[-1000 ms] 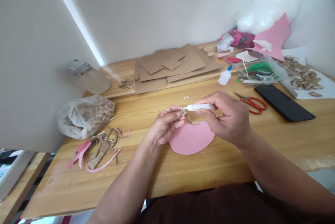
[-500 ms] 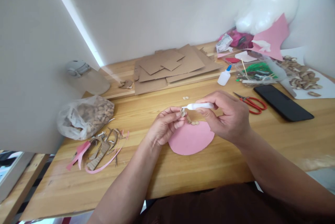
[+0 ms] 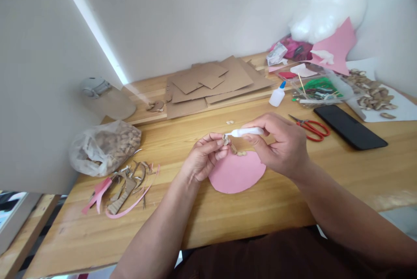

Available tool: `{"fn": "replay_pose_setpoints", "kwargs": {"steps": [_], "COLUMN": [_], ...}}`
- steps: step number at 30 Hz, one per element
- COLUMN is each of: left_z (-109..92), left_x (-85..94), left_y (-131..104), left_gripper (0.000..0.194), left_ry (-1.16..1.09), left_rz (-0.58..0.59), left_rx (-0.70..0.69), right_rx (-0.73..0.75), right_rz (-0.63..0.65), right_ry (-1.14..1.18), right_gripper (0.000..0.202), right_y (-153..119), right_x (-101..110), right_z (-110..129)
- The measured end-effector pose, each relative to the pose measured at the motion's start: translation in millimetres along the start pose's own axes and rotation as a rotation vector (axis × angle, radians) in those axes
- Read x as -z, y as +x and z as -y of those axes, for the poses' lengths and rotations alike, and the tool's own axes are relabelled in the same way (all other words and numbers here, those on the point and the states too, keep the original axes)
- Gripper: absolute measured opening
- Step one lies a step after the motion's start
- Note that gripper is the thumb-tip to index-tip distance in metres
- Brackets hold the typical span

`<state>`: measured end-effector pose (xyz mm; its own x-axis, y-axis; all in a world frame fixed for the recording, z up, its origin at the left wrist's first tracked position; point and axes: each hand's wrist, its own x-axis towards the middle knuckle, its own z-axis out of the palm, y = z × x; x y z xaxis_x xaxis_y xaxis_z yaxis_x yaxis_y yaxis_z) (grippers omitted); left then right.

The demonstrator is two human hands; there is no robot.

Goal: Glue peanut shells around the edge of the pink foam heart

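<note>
Between the thumb and fingers of my left hand (image 3: 206, 155) is a peanut shell (image 3: 226, 140), pinched above the far left edge of a round pink paper piece (image 3: 237, 174). My right hand (image 3: 282, 144) grips a white glue tube (image 3: 247, 131), held nearly level with its narrow nozzle at the shell. Whether the nozzle touches the shell is too small to tell. Several peanut shells (image 3: 240, 153) lie along the paper's far edge, partly hidden by my left fingers. Two small pale pieces (image 3: 230, 122) rest on the table beyond my hands.
Cardboard sheets (image 3: 211, 81) lie at the back. At left are a bag of peanuts (image 3: 122, 140) and paper and cardboard scraps (image 3: 125, 192). To the right are a glue bottle (image 3: 276, 96), red-handled scissors (image 3: 314, 130), a black phone (image 3: 350, 127), a plastic box (image 3: 317, 90) and shells (image 3: 374, 94).
The view has shifted slightly. Both hands keep nearly the same pose, with the glue tube's nozzle still at the peanut shell.
</note>
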<state>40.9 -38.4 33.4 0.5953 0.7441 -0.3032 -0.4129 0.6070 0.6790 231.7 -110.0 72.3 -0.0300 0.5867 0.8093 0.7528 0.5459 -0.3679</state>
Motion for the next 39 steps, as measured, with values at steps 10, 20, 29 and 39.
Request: {"fn": "replay_pose_setpoints", "kwargs": {"steps": [10, 20, 29, 39], "left_z": [-0.8, -0.2, -0.3, -0.9], "left_x": [-0.8, 1.3, 1.8, 3.3], "left_y": [-1.4, -0.1, 0.2, 1.7], "left_gripper": [0.019, 0.021, 0.021, 0.021], "left_ry": [0.036, 0.045, 0.056, 0.067], "left_rz": [-0.018, -0.007, -0.020, -0.023], "left_rx": [0.001, -0.007, -0.030, -0.055], "right_rx": [-0.028, -0.045, -0.032, -0.032], "right_rz": [0.009, 0.003, -0.011, -0.009], "right_ry": [-0.003, 0.009, -0.002, 0.023], "right_gripper": [0.003, 0.002, 0.003, 0.003], "right_y": [-1.2, -2.8, -0.6, -1.7], "right_x": [-1.1, -2.0, -1.5, -1.6], "right_z": [-2.2, -3.7, -2.9, -3.6]}}
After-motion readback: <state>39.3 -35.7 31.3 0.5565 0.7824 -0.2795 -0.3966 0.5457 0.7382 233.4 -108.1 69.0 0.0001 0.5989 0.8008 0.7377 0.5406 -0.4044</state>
